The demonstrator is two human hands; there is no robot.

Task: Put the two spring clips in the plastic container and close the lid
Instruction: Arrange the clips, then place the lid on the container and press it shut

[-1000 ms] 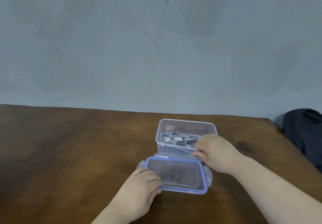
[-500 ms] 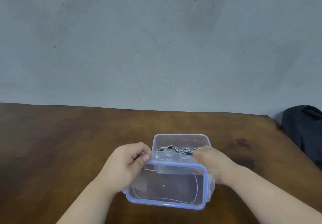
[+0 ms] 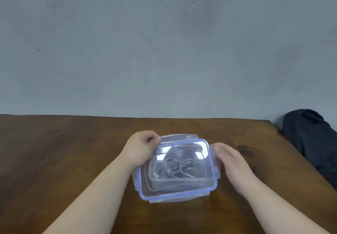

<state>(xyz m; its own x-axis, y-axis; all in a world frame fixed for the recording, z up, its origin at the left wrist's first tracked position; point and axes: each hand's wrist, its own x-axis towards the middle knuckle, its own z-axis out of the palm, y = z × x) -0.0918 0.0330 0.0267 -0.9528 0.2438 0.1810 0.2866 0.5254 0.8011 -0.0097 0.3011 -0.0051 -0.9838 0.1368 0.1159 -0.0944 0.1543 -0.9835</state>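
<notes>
1. The plastic container [image 3: 179, 184] sits on the brown table [image 3: 73, 161], close to the person, and everything else here is told from it
2. The two spring clips [image 3: 168, 168] are already inside the container. You can see their shiny wire loops through the clear plastic
3. The lid [image 3: 175, 192] with the blue rim lies on top of the container. It looks a bit crooked, hanging out past the near side, so I think it is not pushed down yet
4. The left hand [image 3: 141, 150] is at the far left corner of the container. Its fingers are curled in tight and pinch the lid's edge there, next to the far flap [image 3: 179, 136] that sticks up
5. The right hand [image 3: 230, 162] is at the right side of the container. Its fingers are loose and a little spread, touching or almost touching the right flap [image 3: 216, 164]. I cannot tell if it grips anything
6. So the step now is closing the lid. The clips part looks done
7. Next, I think the lid must be slid until its rim sits evenly over the container, then pressed flat
8. After that, each of the flaps needs to be folded down until it snaps shut
9. A dark bag [image 3: 313, 142] lies far off to the right of the container, past the table's edge
</notes>
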